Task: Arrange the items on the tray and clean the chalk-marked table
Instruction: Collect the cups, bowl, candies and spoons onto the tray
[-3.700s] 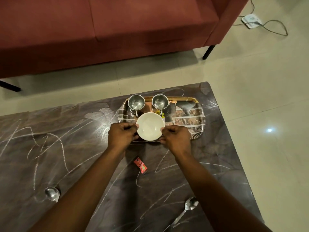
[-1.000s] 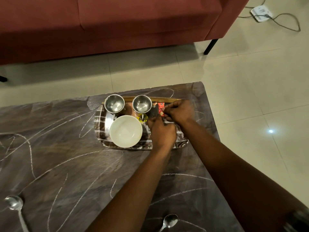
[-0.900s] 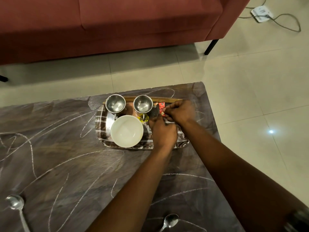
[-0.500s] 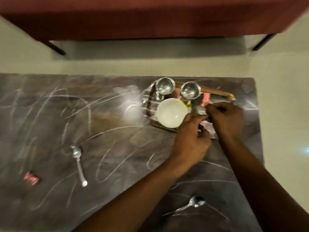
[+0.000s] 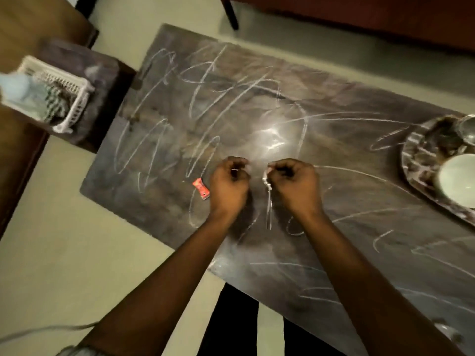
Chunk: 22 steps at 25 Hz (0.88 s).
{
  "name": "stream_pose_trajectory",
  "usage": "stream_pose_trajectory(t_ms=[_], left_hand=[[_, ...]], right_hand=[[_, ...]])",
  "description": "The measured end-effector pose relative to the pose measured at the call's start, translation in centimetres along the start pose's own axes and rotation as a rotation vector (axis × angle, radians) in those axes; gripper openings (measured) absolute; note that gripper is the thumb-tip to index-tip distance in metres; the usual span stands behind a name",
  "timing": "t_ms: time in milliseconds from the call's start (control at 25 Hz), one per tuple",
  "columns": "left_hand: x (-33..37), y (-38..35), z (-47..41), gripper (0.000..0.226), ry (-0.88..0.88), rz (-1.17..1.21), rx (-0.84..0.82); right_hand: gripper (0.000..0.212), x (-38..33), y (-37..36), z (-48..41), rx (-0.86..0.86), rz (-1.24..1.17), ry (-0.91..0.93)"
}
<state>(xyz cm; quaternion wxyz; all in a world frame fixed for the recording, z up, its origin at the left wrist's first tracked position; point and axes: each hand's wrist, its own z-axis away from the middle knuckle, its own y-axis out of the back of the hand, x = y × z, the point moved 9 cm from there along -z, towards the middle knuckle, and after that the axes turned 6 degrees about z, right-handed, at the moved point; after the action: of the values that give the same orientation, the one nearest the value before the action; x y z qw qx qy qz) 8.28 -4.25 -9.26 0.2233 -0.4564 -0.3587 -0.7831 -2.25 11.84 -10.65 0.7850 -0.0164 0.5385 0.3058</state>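
One sachet lies on the chalked table, just beside our left hand, which is curled; whether it holds anything we cannot tell. Our right hand pinches a spoon by its bowl end, handle toward us. Far right, the tray carries a bowl.

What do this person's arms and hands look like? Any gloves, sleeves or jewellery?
Both forearms are bare, and neither the left hand nor the right hand wears a glove. No ring, watch or bracelet shows, though the picture is blurred. A pale fabric edge, probably a sleeve's hem, crosses the left arm at the bottom of the frame.
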Motion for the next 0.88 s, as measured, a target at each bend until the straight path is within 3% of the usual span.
stream_pose_trajectory(t_ms=[160,240,440,520,680,800,880], left_hand=[[-6.4,12.2,-3.4,0.025,0.151,0.011,0.261],[-9.5,15.4,-4.4,0.025,0.199,0.021,0.281],[-12.4,15.0,-6.2,0.028,0.232,-0.013,0.054],[-10.3,13.6,-6.6,0.032,0.093,-0.096,-0.060],[-5.4,10.7,-6.3,0.045,-0.298,-0.489,-0.349],[-4.4,9.2,-5.6,0.036,-0.283,-0.693,-0.572],[-4.0,8.9,-5.3,0.025,-0.238,-0.717,-0.613]], right_hand=[[0.013,-2.7,-10.9,0.0,-0.182,0.213,0.057],[0.012,-3.0,-14.6,0.4,-0.246,0.375,0.074],[0.013,-1.9,-18.9,1.7,-0.308,0.631,0.060],[0.014,-2.0,-19.2,1.9,-0.265,0.706,0.092],[0.006,-2.3,-19.5,1.9,-0.253,0.748,0.113],[0.001,-2.5,-18.6,1.7,-0.310,0.724,0.132],[0.004,-3.1,-17.1,1.7,-0.319,0.744,0.168]])
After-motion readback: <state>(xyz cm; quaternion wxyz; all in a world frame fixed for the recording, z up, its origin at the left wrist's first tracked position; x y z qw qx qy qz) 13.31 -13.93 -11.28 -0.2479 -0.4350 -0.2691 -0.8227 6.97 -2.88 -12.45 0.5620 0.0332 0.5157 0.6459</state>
